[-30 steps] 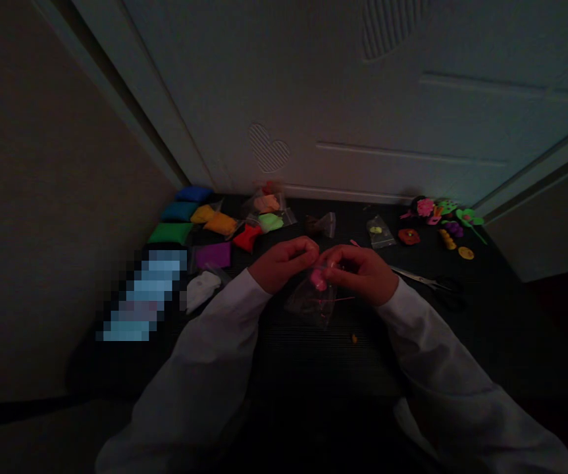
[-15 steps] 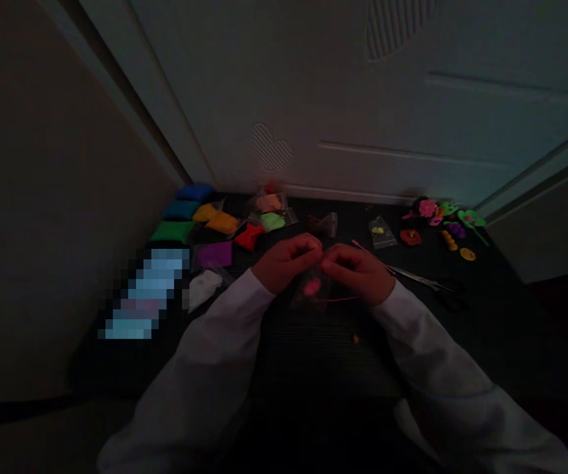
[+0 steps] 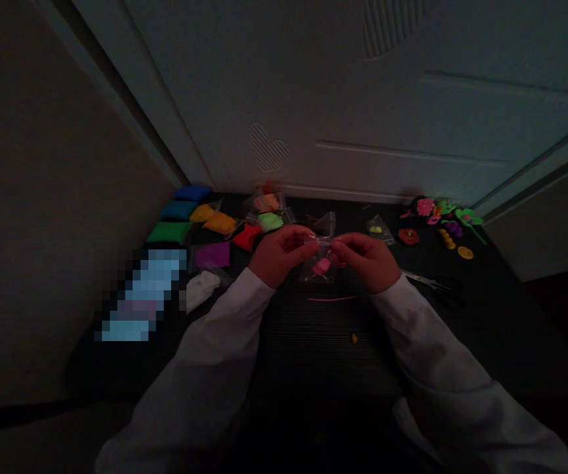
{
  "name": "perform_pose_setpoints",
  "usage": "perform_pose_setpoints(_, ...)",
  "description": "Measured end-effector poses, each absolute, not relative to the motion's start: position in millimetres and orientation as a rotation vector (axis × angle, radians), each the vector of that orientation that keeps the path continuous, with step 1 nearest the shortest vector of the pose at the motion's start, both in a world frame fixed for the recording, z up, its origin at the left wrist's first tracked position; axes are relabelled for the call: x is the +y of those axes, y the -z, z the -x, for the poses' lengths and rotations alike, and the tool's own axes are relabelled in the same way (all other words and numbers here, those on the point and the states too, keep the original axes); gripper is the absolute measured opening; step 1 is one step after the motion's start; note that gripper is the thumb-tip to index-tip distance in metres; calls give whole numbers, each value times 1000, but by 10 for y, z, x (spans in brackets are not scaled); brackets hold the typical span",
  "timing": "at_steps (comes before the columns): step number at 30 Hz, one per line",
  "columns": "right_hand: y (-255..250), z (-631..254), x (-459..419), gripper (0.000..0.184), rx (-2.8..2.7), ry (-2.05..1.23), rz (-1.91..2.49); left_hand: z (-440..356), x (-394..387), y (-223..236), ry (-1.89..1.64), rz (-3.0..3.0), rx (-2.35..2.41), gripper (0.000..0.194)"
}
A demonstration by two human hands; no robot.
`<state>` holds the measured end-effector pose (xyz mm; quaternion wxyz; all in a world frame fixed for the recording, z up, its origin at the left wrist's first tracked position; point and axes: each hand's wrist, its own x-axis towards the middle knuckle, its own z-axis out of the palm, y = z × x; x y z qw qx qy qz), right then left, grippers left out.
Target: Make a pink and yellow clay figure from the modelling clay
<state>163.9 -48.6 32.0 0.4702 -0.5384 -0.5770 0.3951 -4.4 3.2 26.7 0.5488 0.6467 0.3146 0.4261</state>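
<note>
A small clear zip bag (image 3: 330,276) hangs upright between my two hands, with a lump of pink clay (image 3: 321,266) inside it. My left hand (image 3: 284,253) pinches the bag's top edge on the left side. On the right side, my right hand (image 3: 368,258) pinches the same edge between thumb and fingers. Below the bag a thin pink strip (image 3: 333,299) lies on the dark table, and nearer to me is a tiny yellow-orange crumb (image 3: 354,338). Scissors (image 3: 429,282) lie beside my right wrist, their blades partly behind it.
Packs of coloured clay, such as green (image 3: 169,232), purple (image 3: 212,255) and white (image 3: 203,289), lie left on the dark table (image 3: 308,355). A blurred-out screen (image 3: 145,293) is nearby. Clay flowers (image 3: 426,207) and a small bag (image 3: 380,229) sit at the right back.
My hands have moved slightly apart and the bag between them is now spread and in plain sight. The pink lump has shifted up and to the right with it.
</note>
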Motion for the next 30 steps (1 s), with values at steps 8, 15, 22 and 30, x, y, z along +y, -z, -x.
perform_pose_setpoints(8,-352,-1609,-542,17,-1548,-732,1407,64,17,-303,-957,-1690,874,15)
perform_pose_setpoints(15,-361,-1592,-547,16,-1598,-715,1393,54,-12,-264,-954,-1785,866,15)
perform_pose_setpoints(22,-338,-1618,-539,18,-1564,-748,1409,85,19,-272,-959,-1764,901,21)
perform_pose_setpoints(30,-361,-1593,-545,15,-1669,-624,1461,48,-21,-274,-939,-2025,936,17)
